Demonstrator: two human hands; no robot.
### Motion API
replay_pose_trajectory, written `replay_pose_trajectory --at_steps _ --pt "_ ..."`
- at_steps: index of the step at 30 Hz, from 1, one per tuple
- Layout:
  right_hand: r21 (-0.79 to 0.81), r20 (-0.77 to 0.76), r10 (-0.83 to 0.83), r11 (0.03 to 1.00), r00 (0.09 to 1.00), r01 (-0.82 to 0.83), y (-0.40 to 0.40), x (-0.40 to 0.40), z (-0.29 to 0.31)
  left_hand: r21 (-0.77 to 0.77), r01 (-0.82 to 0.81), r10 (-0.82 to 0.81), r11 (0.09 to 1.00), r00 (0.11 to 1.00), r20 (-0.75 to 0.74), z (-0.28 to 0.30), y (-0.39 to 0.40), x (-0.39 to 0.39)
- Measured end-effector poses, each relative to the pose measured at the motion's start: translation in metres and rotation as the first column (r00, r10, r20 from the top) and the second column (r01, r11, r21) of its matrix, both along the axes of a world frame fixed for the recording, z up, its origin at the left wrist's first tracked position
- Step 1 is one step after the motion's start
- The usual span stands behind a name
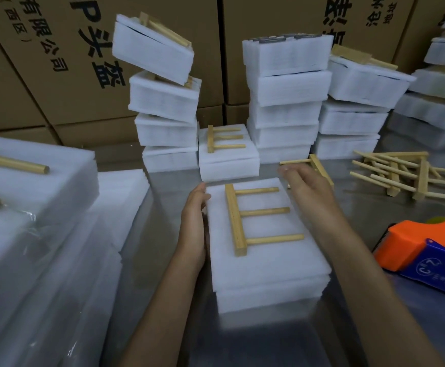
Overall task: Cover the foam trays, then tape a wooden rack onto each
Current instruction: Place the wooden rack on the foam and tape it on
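— What are the hands doing from where you stand?

— The left hand [194, 221] has a slack grip, fingers straight, laid flat along the left edge of the white covered foam tray [266, 263] in the middle of the shiny metal desk [163, 300]. It holds nothing, only touches the foam. The right hand [308, 184] reaches over the tray's far right corner, palm down, fingers nearly straight; its grip is loose, and I cannot tell whether the fingertips touch the foam or the loose wooden rack [314, 165] just behind it.

— And the forearms?

— Both stretch forward from the near edge, one on each side of the tray.

— What's around, biggest first?

— Brown cardboard cartons with black printing [57, 75] wall the back. A broad pile of white foam sheets [30, 207] fills the left. Leaning towers of white foam trays [165, 107] stand behind, some topped with racks. On the middle tray lies a pale wooden rack with three pegs [253, 221], pegs pointing right. To the right sits an orange and blue tape dispenser [425, 250], and beyond it a heap of loose wooden racks [406, 173].
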State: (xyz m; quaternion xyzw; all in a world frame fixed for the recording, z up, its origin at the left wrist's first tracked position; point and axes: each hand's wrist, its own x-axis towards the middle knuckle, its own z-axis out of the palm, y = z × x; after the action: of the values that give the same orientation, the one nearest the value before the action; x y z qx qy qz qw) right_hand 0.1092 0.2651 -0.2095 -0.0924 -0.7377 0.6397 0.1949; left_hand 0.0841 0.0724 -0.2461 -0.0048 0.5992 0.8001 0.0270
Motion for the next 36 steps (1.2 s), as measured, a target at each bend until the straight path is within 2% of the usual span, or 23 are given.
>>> replay_pose_trajectory --at_steps 2,3,5,7,8,12,20,24,28,36 --pt "-0.207 0.185 0.120 0.975 0.975 -0.081 0.001 -0.012 -0.010 0.066 0.030 -0.030 0.997 1.000 -0.005 0.000 0.004 0.000" --pt "-0.337 0.211 0.213 0.932 0.954 -0.134 0.004 -0.019 -0.018 0.074 0.035 -0.034 0.997 0.999 -0.019 -0.001 0.006 -0.001" --pt "-0.541 0.076 0.368 0.796 0.927 -0.272 0.006 -0.025 -0.030 0.107 0.053 -0.051 0.993 0.999 -0.019 -0.003 0.009 -0.001" --pt "-0.651 -0.037 0.413 0.681 0.910 -0.335 0.004 -0.022 -0.034 0.147 0.066 -0.067 0.987 0.998 0.001 -0.004 0.008 -0.001" --pt "-0.684 -0.044 0.414 0.651 0.909 -0.329 0.004 -0.020 -0.034 0.164 0.075 -0.077 0.984 0.997 0.006 -0.004 0.007 -0.001" --pt "-0.689 0.031 0.342 0.688 0.939 -0.227 0.002 -0.024 -0.042 0.205 0.111 -0.115 0.972 0.993 0.009 -0.007 0.006 -0.001" --pt "-0.752 -0.086 0.282 0.611 0.956 -0.248 0.000 -0.006 -0.046 0.214 0.028 -0.050 0.976 0.994 0.100 -0.012 0.006 -0.007" --pt "-0.709 -0.052 0.239 0.675 0.970 -0.205 0.002 0.001 -0.048 0.244 -0.050 0.019 0.969 0.991 0.130 -0.012 0.010 -0.007" --pt "-0.651 -0.010 0.230 0.737 0.973 -0.181 -0.001 0.006 -0.042 0.288 -0.058 0.014 0.956 0.988 0.151 -0.007 0.012 0.004" --pt "-0.698 0.008 0.217 0.700 0.976 -0.150 -0.001 0.035 -0.036 0.347 0.002 -0.057 0.938 0.987 0.148 0.000 0.016 0.034"
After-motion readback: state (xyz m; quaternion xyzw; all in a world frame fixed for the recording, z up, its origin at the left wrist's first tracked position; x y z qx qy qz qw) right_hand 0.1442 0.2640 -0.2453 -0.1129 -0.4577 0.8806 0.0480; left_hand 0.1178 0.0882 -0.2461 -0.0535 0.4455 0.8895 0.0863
